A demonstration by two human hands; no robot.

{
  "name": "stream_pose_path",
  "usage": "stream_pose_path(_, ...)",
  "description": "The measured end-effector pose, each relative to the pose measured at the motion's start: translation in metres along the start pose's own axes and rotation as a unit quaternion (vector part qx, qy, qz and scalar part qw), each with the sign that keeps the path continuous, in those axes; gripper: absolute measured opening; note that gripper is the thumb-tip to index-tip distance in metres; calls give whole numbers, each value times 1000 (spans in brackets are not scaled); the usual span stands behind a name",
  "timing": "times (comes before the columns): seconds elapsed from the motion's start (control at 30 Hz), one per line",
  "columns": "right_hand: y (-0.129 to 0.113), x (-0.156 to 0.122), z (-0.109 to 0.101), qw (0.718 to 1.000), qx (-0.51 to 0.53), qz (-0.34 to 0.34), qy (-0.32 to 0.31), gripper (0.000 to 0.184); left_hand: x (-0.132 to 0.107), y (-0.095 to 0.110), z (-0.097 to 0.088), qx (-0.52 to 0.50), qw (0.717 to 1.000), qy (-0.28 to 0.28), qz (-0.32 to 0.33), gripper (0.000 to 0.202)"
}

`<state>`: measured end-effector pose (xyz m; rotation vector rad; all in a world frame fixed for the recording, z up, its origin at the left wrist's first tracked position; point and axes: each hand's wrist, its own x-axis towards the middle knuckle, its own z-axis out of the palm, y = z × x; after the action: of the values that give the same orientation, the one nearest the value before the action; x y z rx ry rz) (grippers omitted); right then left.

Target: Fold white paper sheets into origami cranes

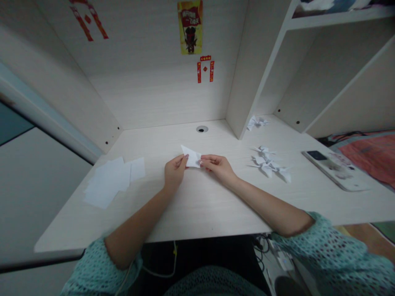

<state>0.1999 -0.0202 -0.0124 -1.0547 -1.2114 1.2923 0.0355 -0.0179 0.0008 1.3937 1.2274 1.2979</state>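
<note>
A partly folded piece of white paper (192,157) is held just above the middle of the desk, one pointed corner sticking up at its upper left. My left hand (175,170) pinches its left side between thumb and fingers. On the right side, my right hand (217,165) grips the paper's edge with thumb and fingertips. Several folded white paper cranes (268,163) lie in a cluster to the right of my right hand. A loose stack of white paper sheets (108,181) spreads on the desk to the left of my left hand.
More folded paper pieces (257,122) lie beside the upright shelf divider (262,61). A phone (335,170) rests on the right of the white desk (191,213). A round cable hole (202,129) is near the back panel. Reddish cloth (370,156) lies at the far right.
</note>
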Motion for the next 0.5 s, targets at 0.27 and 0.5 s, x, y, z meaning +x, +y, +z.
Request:
stream_pose_path(0.27, 1, -3, -4, 970, -212, -105, 62, 30, -1, -1, 3, -20, 999, -31, 4, 31)
stream_pose_path(0.5, 0, -4, -7, 944, -285, -156, 58, 26, -6, 5, 4, 42, 999, -22, 3, 29)
